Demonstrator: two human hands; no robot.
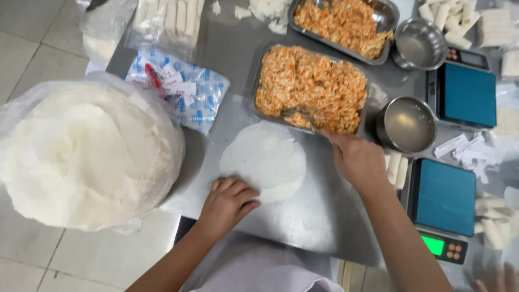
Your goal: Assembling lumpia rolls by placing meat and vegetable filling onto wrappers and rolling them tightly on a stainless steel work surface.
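Two hands at a steel table (303, 216), one round white wrapper (263, 160) laid flat in front of me
My left hand (229, 201) rests with curled fingers on the wrapper's near edge, gripping nothing; my right hand (357, 159) is closed around a spoon (300, 115) dug into the orange filling in the near tray (311, 88). Big bagged stack of wrappers (86, 151) sits left, two bowls and two scales right
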